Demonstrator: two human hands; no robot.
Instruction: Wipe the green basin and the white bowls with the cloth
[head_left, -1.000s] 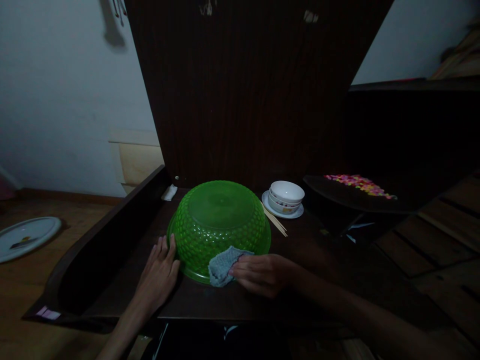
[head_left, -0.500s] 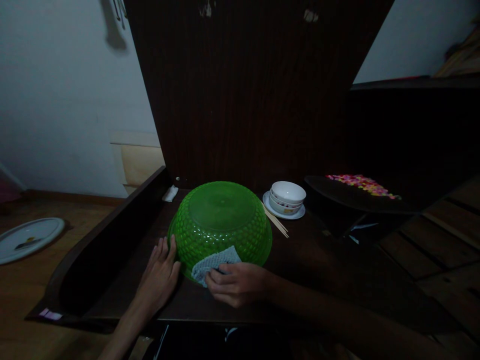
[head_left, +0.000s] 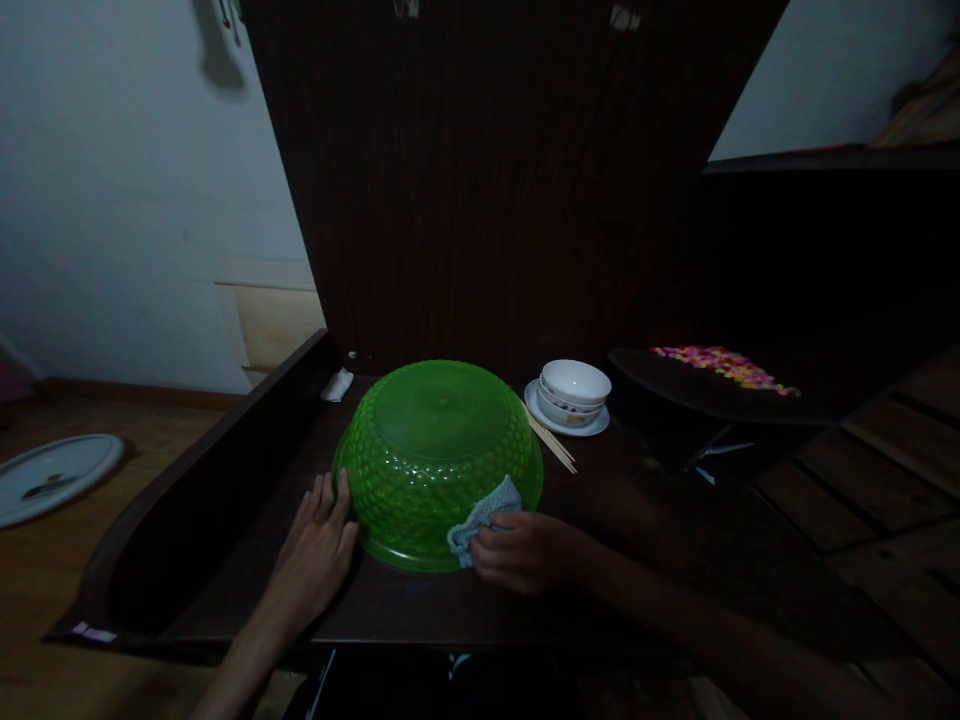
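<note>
The print on the bowls (head_left: pixel 575 395), stacked on a plate (head_left: pixel 599 429) near the chopsticks (head_left: pixel 556 446), is too small to read. Your left hand (head_left: pixel 319 540) lies palm down, forearm angled forward, its fingers extended against the left rim of the basin (head_left: pixel 442 410) without gripping it. Your right hand (head_left: pixel 529 550) lies across from the right, fingers curled round the cloth (head_left: pixel 491 512), which touches the basin's near right side. The basin sits upside down on the desk (head_left: pixel 420 612).

dark desk (head_left: pixel 420 615) | upturned green basin (head_left: pixel 442 440) | plate (head_left: pixel 595 429) | chopsticks (head_left: pixel 553 442) | white scrap (head_left: pixel 337 385)
</note>
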